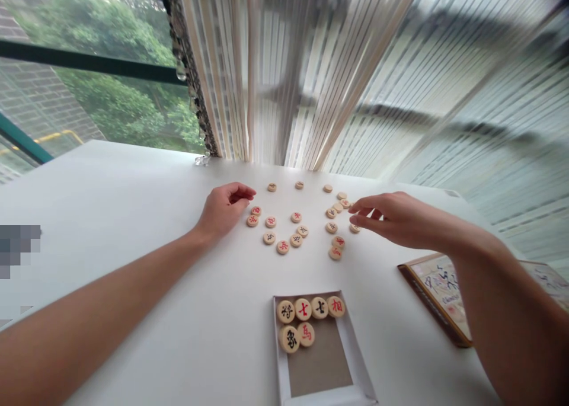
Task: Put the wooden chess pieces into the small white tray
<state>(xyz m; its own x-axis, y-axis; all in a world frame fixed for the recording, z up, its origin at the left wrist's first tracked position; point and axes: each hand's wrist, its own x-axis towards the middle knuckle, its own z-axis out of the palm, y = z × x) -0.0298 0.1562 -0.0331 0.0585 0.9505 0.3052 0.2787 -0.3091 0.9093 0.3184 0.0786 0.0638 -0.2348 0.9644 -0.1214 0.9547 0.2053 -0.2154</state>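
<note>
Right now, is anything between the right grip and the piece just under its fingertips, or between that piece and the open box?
Nothing visible stands between the right grip and the piece. Toward the open box, two red-marked pieces lie on or near the straight path, then the box's far wall.

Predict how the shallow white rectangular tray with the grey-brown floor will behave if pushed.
The tray will probably slide rather than tip, sitting low and flat on the smooth white table. Its thin, card-like walls may flex if squeezed. The six pale, round, wood-like pieces inside have room beside them, so they could shift.
</note>
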